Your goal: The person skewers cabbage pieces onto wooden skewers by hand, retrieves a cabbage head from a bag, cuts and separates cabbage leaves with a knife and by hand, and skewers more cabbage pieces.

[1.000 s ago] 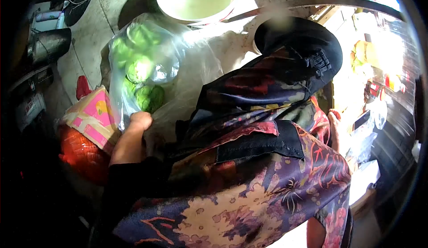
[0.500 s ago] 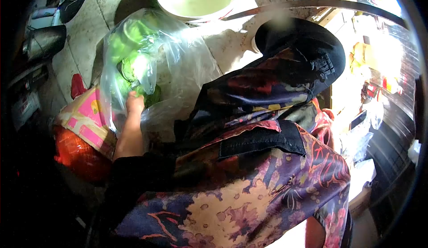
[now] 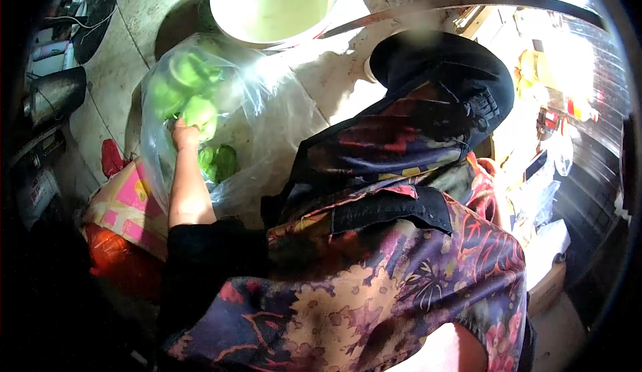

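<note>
My left hand [image 3: 186, 135] reaches into a clear plastic bag [image 3: 274, 114] on the floor. Its fingers are closed at a pale green pepper [image 3: 199, 112], and the fingertips are partly hidden. More green peppers [image 3: 180, 78] lie deeper in the bag. Nearer me, beside my wrist, is a darker green pepper [image 3: 219, 163]. My right hand is out of view; only a bare bit of that arm shows at the bottom edge.
A white bucket [image 3: 271, 34] of cloudy liquid stands beyond the bag. To the left are a pink-and-tan carton [image 3: 130, 201] and a red bag [image 3: 124, 258]. My bent leg [image 3: 401, 125] lies right of the bag, with clutter and plastic bags [image 3: 545, 205] farther right.
My left hand has moved up and to the left inside the bag. The darker green pepper near my wrist is now more exposed. The view has shifted slightly.
</note>
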The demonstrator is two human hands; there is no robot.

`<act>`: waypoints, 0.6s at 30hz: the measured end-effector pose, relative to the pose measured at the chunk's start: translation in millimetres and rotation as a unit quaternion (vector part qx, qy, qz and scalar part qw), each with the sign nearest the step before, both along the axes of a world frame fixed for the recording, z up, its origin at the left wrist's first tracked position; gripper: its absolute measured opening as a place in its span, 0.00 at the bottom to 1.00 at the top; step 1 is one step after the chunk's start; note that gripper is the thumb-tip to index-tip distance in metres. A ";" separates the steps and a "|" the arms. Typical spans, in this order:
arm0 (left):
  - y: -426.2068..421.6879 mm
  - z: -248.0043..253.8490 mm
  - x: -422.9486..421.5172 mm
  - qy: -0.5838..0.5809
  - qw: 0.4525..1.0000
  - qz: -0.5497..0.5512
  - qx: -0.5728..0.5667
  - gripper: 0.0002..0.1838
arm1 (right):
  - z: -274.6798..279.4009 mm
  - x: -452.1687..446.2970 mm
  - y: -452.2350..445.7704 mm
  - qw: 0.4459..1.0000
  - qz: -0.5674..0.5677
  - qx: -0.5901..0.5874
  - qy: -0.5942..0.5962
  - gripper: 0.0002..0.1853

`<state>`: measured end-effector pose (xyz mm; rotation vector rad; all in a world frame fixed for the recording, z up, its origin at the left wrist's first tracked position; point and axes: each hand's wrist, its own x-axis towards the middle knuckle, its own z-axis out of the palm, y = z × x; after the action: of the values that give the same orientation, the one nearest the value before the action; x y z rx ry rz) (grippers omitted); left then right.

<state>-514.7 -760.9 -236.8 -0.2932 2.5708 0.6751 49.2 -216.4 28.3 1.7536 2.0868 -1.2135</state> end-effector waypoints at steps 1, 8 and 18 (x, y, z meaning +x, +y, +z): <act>3.6 -2.6 11.8 -0.035 0.997 0.004 0.068 0.31 | -10.4 10.7 4.0 1.000 -0.005 -0.012 0.006 0.09; 43.9 24.7 58.5 0.164 0.982 -0.080 -0.055 0.40 | 3.7 7.2 -0.7 0.999 0.020 -0.018 0.022 0.10; 160.2 -54.5 86.1 -0.159 0.935 0.042 0.314 0.52 | -7.6 8.2 -18.2 0.999 0.020 -0.019 -0.030 0.10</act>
<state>-428.6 -600.8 -291.3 -0.2667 1.9239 1.3125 57.4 -234.6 20.7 1.7010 2.0414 -1.1671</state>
